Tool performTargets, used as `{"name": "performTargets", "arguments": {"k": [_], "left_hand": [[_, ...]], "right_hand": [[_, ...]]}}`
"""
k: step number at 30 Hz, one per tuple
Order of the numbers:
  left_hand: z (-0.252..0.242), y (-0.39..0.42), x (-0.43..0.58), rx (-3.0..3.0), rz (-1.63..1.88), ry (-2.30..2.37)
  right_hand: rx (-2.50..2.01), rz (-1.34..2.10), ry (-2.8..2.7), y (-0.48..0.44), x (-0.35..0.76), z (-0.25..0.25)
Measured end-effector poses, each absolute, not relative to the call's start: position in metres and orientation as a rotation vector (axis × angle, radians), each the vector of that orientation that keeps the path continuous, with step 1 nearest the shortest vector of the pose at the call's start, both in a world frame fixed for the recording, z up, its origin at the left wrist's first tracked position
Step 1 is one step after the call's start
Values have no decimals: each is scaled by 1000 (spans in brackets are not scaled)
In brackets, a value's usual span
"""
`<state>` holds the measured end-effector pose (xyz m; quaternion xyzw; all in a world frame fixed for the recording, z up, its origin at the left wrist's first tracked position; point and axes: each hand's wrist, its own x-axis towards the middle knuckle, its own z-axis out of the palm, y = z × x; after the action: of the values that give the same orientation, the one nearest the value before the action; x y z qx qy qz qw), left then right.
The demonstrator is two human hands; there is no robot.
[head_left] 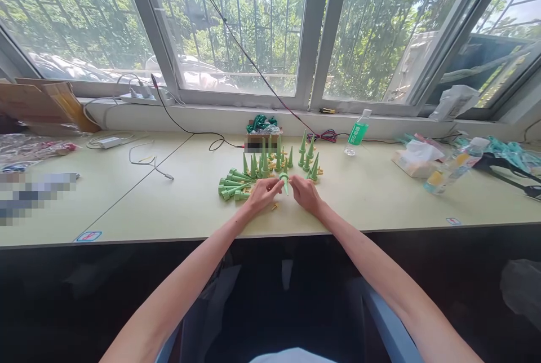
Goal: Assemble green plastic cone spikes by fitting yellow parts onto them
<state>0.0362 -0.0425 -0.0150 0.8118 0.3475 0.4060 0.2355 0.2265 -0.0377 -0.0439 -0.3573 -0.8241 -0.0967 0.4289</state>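
Between my two hands is a green cone-shaped piece (284,181), its point toward me. My left hand (265,193) is closed on its left side. From the right, my right hand (305,192) pinches at the same piece, fingers together. Several green spikes lie in a pile (232,187) left of my left hand. Behind the hands, several more green spikes (265,163) stand upright, some with small yellow fittings. Another upright group (312,167) is behind my right hand. A small yellow fitting (275,206) lies on the table just below my left hand.
A small box with green material (262,126) sits behind the spikes. Right of it are a bottle with a green label (358,133), a tissue box (416,159) and another bottle (454,168) lying tilted. Cables (152,163) lie at left. The table's front edge (287,235) runs below my wrists.
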Motion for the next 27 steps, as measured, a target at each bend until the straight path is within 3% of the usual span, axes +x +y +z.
{"name": "performTargets", "arguments": {"k": [27], "left_hand": [[-31,-35,41,2354,1205,930]], "right_hand": [[-970,-169,-1942,-33,227,-48]]}}
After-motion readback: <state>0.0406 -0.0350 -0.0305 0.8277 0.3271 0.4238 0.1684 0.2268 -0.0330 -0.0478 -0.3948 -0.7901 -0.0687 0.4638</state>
